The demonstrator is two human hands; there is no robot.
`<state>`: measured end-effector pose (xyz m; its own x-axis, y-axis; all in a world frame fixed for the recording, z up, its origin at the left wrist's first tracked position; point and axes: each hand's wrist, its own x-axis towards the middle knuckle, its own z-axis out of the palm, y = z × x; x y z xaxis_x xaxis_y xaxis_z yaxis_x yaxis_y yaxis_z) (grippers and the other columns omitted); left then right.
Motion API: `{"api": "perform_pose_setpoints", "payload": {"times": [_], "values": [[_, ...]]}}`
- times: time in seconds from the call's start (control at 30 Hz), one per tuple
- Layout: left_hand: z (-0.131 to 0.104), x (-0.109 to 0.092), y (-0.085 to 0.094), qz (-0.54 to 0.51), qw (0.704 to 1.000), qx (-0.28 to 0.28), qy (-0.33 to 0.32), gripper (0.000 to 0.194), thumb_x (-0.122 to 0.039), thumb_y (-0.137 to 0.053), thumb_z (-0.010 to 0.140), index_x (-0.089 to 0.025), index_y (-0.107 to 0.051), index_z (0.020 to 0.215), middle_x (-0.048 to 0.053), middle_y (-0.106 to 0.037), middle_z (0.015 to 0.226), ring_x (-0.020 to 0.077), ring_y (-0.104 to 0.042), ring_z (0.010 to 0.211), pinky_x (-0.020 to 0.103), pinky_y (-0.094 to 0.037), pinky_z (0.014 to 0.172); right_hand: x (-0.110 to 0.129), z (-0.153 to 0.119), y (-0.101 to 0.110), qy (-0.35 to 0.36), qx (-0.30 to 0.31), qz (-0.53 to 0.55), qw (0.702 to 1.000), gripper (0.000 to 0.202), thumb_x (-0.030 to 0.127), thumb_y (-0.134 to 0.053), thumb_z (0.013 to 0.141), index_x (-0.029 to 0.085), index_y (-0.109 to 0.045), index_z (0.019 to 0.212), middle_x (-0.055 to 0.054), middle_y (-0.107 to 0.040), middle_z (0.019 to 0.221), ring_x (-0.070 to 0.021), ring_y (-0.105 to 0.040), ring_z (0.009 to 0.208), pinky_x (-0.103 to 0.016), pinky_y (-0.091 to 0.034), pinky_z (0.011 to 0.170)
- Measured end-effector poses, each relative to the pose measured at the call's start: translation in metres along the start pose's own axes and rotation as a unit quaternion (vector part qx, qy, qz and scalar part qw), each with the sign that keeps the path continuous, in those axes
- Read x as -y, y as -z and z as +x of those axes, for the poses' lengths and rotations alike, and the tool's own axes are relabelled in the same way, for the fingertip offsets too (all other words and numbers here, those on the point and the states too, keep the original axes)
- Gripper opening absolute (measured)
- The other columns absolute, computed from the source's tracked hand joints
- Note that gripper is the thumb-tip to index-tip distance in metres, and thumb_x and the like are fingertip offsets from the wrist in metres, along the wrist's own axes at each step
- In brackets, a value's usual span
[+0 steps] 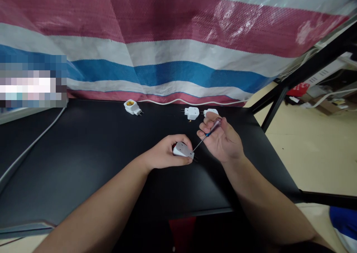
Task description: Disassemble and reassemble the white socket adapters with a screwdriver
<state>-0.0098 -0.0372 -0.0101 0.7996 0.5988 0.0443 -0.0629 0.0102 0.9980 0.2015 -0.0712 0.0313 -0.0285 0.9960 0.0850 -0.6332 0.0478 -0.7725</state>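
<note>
Back row and front pair

A sheet (167,22) hangs behind the table (92,141), and a cord (173,102) runs along the table's back edge. Before that cord three plugs lie in a row: the left plug (132,107) well apart, then the middle plug (192,113) and, near it, the right plug (211,110), partly behind the person's right hand (224,143). Nearer the person, the left hand (163,153) has a fourth plug (182,150) in its grip; the screwdriver (200,143) in the right hand slants down to it. Floor (312,149) lies right of the table.

Bare hands (163,154), bare forearms (111,197), dark sleeve edge (305,248) by the right elbow
</note>
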Motion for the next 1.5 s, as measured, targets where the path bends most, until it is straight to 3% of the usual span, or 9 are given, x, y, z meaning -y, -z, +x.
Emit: {"api": "perform_pose_setpoints", "payload": {"times": [0.2, 0.33, 0.43, 0.57, 0.67, 0.87, 1.2, 1.3, 1.5], "values": [[0.001, 0.008, 0.001, 0.004, 1.000, 0.013, -0.002, 0.031, -0.024, -0.088, 0.082, -0.017, -0.058, 0.091, 0.006, -0.069, 0.103, 0.0119, -0.062, 0.080, 0.026, -0.050, 0.073, 0.004, -0.003, -0.003, -0.054, 0.051, 0.033, 0.997, 0.020, 0.047, -0.072, 0.096, 0.028, -0.069, 0.099, 0.010, -0.026, 0.060, -0.0130, -0.024, 0.054, -0.030, -0.045, 0.062], [0.001, 0.007, 0.003, 0.007, 1.000, 0.003, -0.003, 0.033, -0.024, -0.087, 0.082, -0.017, -0.056, 0.091, 0.006, -0.069, 0.108, 0.0112, -0.061, 0.082, 0.025, -0.049, 0.073, 0.000, -0.004, -0.004, -0.022, 0.047, 0.053, 0.997, 0.032, 0.041, -0.086, 0.089, 0.026, -0.059, 0.083, 0.008, -0.038, 0.066, -0.0115, -0.034, 0.057, -0.029, -0.045, 0.063], [0.001, 0.006, 0.005, 0.010, 1.000, 0.002, 0.004, 0.033, -0.024, -0.087, 0.082, -0.017, -0.056, 0.091, 0.006, -0.068, 0.110, 0.0115, -0.061, 0.082, 0.025, -0.049, 0.073, -0.002, -0.003, -0.002, -0.032, 0.044, 0.048, 0.997, 0.034, 0.042, -0.090, 0.085, 0.026, -0.060, 0.085, 0.004, -0.056, 0.084, -0.0131, -0.053, 0.071, -0.031, -0.051, 0.069], [0.000, 0.009, 0.006, 0.018, 1.000, 0.004, 0.011, 0.032, -0.025, -0.086, 0.082, -0.018, -0.056, 0.091, 0.006, -0.068, 0.108, 0.0131, -0.062, 0.084, 0.026, -0.050, 0.074, -0.004, -0.001, 0.002, -0.049, 0.050, 0.026, 0.997, 0.033, 0.049, -0.089, 0.086, 0.025, -0.066, 0.087, 0.001, -0.060, 0.098, -0.0161, -0.062, 0.086, -0.034, -0.057, 0.077], [-0.001, 0.010, 0.007, 0.034, 0.999, 0.003, 0.011, 0.031, -0.025, -0.086, 0.081, -0.018, -0.057, 0.091, 0.006, -0.069, 0.106, 0.0139, -0.063, 0.084, 0.027, -0.050, 0.074, -0.003, 0.001, 0.004, -0.058, 0.059, 0.012, 0.997, 0.034, 0.050, -0.087, 0.088, 0.024, -0.066, 0.084, 0.002, -0.058, 0.090, -0.0146, -0.059, 0.079, -0.034, -0.057, 0.077], [-0.001, 0.006, 0.006, 0.054, 0.998, -0.003, 0.010, 0.030, -0.024, -0.085, 0.081, -0.018, -0.056, 0.089, 0.006, -0.069, 0.106, 0.0128, -0.061, 0.081, 0.027, -0.049, 0.073, 0.001, -0.001, -0.002, -0.082, 0.055, 0.033, 0.995, 0.028, 0.054, -0.073, 0.097, 0.028, -0.065, 0.092, 0.008, -0.034, 0.062, -0.0132, -0.032, 0.056, -0.032, -0.048, 0.065], [0.000, 0.008, 0.006, 0.038, 0.999, 0.002, 0.000, 0.030, -0.023, -0.084, 0.081, -0.018, -0.055, 0.088, 0.004, -0.066, 0.102, 0.0132, -0.060, 0.082, 0.027, -0.048, 0.074, -0.011, -0.001, -0.002, -0.042, 0.017, 0.022, 0.999, 0.028, 0.049, -0.082, 0.090, 0.026, -0.067, 0.087, 0.000, -0.057, 0.096, -0.0162, -0.055, 0.085, -0.034, -0.055, 0.077], [0.000, 0.009, 0.006, 0.063, 0.998, 0.002, 0.005, 0.028, -0.023, -0.083, 0.081, -0.018, -0.057, 0.089, 0.002, -0.066, 0.096, 0.0127, -0.058, 0.079, 0.027, -0.048, 0.073, -0.009, -0.001, -0.001, -0.071, 0.031, 0.018, 0.997, 0.027, 0.051, -0.079, 0.092, 0.025, -0.072, 0.094, 0.001, -0.054, 0.085, -0.0162, -0.054, 0.079, -0.034, -0.054, 0.074], [0.000, 0.006, 0.006, 0.088, 0.996, -0.007, 0.008, 0.027, -0.023, -0.083, 0.079, -0.019, -0.058, 0.089, 0.000, -0.066, 0.089, 0.0104, -0.054, 0.072, 0.023, -0.046, 0.068, -0.006, -0.004, -0.003, -0.074, 0.065, 0.016, 0.995, 0.033, 0.062, -0.073, 0.094, 0.030, -0.067, 0.097, 0.009, -0.028, 0.059, -0.0135, -0.031, 0.054, -0.031, -0.043, 0.060]]}}
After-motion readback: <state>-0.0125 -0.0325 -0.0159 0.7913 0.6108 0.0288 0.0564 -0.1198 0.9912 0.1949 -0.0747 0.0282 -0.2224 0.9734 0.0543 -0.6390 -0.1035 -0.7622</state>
